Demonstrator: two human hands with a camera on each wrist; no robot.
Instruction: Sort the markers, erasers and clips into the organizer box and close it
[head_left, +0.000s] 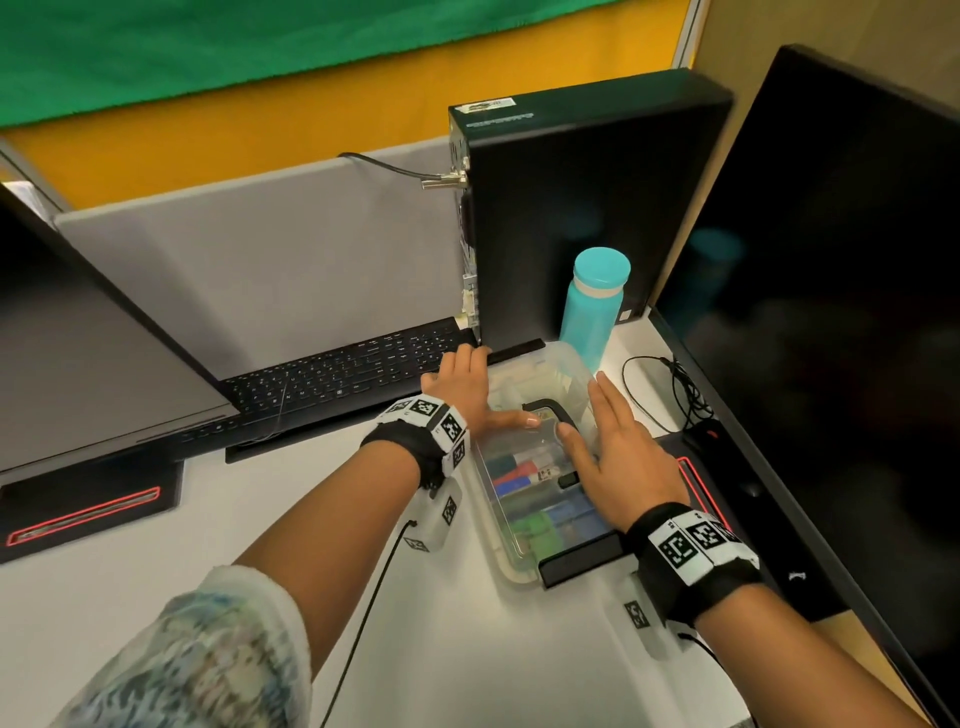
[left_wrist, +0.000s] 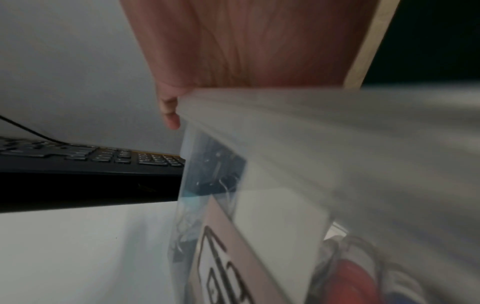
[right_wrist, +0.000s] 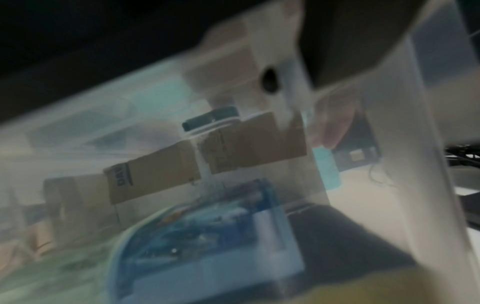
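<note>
The clear organizer box (head_left: 511, 564) sits on the white desk with its clear lid (head_left: 519, 452) over it. Through the lid I see red and blue markers (head_left: 519, 470) and green and blue erasers (head_left: 543, 525). My left hand (head_left: 478, 395) lies flat on the lid's left side, its thumb stretched toward the black handle (head_left: 550, 408). My right hand (head_left: 597, 426) lies flat on the right side with straight fingers. In the left wrist view my palm (left_wrist: 233, 51) rests on the blurred lid (left_wrist: 311, 133), with a red marker (left_wrist: 350, 273) below. The right wrist view is blurred, showing cardboard dividers (right_wrist: 207, 156).
A black keyboard (head_left: 337, 374) lies left of the box, with a black computer tower (head_left: 571, 208) and a teal bottle (head_left: 592, 306) behind it. A large dark monitor (head_left: 831, 312) stands at the right, and cables (head_left: 675, 384) lie near its base. Another monitor (head_left: 78, 338) leans at the left.
</note>
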